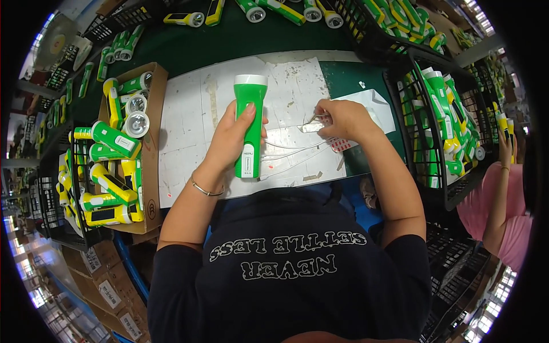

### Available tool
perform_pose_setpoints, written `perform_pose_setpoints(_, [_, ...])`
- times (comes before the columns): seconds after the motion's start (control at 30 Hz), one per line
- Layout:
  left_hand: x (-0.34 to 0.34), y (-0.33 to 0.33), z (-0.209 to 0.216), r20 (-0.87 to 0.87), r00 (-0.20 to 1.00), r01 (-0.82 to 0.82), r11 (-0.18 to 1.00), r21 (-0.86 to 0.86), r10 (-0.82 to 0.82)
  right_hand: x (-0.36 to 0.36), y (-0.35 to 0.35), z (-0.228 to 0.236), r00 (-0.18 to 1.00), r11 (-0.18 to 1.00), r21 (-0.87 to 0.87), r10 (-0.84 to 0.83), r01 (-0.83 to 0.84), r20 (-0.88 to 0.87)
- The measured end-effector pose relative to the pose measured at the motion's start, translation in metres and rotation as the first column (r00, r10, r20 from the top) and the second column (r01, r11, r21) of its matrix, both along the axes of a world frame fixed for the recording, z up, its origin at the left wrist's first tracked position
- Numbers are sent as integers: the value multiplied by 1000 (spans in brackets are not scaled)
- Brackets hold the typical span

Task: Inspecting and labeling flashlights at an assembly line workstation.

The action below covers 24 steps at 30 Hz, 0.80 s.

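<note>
Upright in the picture, a green flashlight (250, 140) with a white head is gripped around its body by my left hand (229, 134), thumb on its front. Its head points away from me, and a white label shows near its tail. My right hand (350, 119) is pinched around slim metal tweezers (315, 119), their tips pointing left, low over the worktop. Beneath that hand lie a white backing sheet (380, 108) and small red-printed stickers (341, 144). Whether the tips hold a sticker is too small to tell.
A cardboard box (153, 188) of green and yellow flashlights stands left of the white board (194, 103). At right is a black crate (437, 188) of flashlights. More flashlights (255, 14) lie along the far side. A person in pink (497, 200) works at far right.
</note>
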State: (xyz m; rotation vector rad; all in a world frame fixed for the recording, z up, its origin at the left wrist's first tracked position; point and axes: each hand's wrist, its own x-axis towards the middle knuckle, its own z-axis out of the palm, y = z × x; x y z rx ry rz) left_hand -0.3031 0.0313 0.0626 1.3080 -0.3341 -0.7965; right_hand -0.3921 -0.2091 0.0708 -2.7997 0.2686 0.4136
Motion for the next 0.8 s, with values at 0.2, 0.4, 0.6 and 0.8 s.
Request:
perform_pose_setpoints(0.2, [-3, -2, 2, 34, 999, 18, 998, 54, -20, 9, -13, 5, 1000, 998, -59, -12, 12, 10])
perform_pose_setpoints(0.4, [-9, 0, 5, 613, 755, -5, 932, 362, -234, 16, -3, 17, 930, 944, 327, -151, 36, 334])
perform_pose_setpoints(0.6, [-8, 12, 26, 783, 412, -106, 829, 549, -466, 18, 25, 24, 986, 608, 781, 19, -143, 166])
perform_pose_setpoints(0.8, [11, 61, 41, 690, 416, -177, 691, 700, -592, 8, 14, 12, 981, 407, 908, -105, -104, 160])
